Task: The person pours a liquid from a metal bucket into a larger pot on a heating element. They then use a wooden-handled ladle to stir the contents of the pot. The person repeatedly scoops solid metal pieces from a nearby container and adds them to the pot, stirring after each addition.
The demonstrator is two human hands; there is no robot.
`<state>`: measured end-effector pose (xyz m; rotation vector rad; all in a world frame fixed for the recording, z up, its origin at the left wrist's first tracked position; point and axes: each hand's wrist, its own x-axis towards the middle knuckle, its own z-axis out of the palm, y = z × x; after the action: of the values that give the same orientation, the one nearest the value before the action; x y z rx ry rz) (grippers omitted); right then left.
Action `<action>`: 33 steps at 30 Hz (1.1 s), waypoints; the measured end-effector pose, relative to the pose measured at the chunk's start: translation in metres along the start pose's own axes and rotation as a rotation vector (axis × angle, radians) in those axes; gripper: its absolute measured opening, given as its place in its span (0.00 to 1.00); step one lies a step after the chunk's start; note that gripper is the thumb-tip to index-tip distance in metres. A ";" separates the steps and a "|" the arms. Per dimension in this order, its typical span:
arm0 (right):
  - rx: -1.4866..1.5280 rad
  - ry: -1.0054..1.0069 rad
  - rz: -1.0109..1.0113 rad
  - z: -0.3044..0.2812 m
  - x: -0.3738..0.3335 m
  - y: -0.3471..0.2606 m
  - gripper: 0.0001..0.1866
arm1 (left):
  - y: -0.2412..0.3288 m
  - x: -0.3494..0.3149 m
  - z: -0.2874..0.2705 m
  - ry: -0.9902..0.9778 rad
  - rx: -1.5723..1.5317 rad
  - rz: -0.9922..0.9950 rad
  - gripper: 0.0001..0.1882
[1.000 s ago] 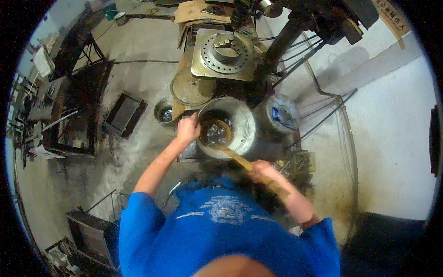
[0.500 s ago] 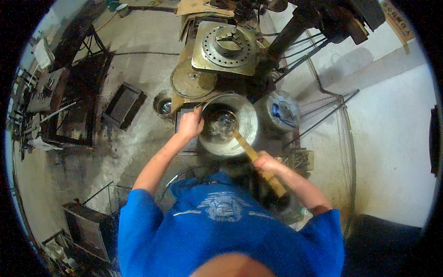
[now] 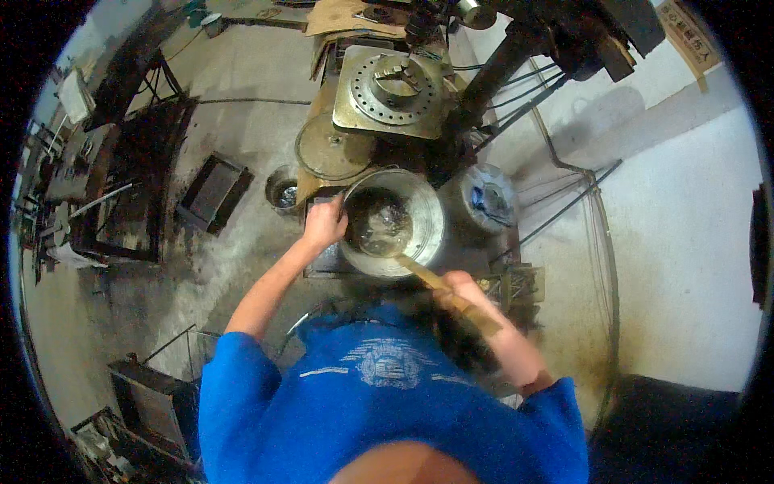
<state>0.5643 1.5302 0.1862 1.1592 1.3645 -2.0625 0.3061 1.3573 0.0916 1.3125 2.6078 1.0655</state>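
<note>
Working a flat yellowish stick (image 3: 418, 270) inside a round metal bucket (image 3: 427, 226): that is the step we judge to be in hand, most likely stirring the dark, glinting contents (image 3: 382, 222). We have the right hand (image 3: 459, 292) wrapped around the stick, somewhat blurred; the stick slants from the bucket's near side back toward the right forearm, and we cannot make out its far tip. Our left hand (image 3: 324, 224) is clenched at the bucket's left edge; whether on rim or handle, we cannot tell. The bucket stands on the near side of a round disc (image 3: 326, 155) and a square plate (image 3: 349, 113) bearing a chuck (image 3: 397, 84), with a container (image 3: 489, 198) showing something blue at its right and a smaller pot (image 3: 272, 187) to its left. We judge the next move calls for a firm left grip, so the bucket does not slide or tip, and a controlled sweep of the stick, low enough not to splash.
</note>
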 end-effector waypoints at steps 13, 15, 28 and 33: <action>0.128 -0.120 0.050 0.011 0.031 0.027 0.13 | -0.001 0.003 0.011 0.123 0.014 0.022 0.19; 0.288 -0.157 0.050 0.016 0.030 0.022 0.12 | -0.007 0.004 0.009 0.166 0.008 0.002 0.16; 0.202 -0.174 -0.029 -0.018 0.028 0.030 0.14 | -0.002 0.001 0.009 0.126 0.026 0.049 0.20; 0.039 -0.095 -0.025 -0.033 0.018 -0.001 0.09 | 0.008 -0.010 0.002 0.043 0.007 -0.030 0.20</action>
<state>0.5668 1.5625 0.1663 1.0505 1.3063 -2.1416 0.3184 1.3548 0.0921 1.2621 2.6550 1.0936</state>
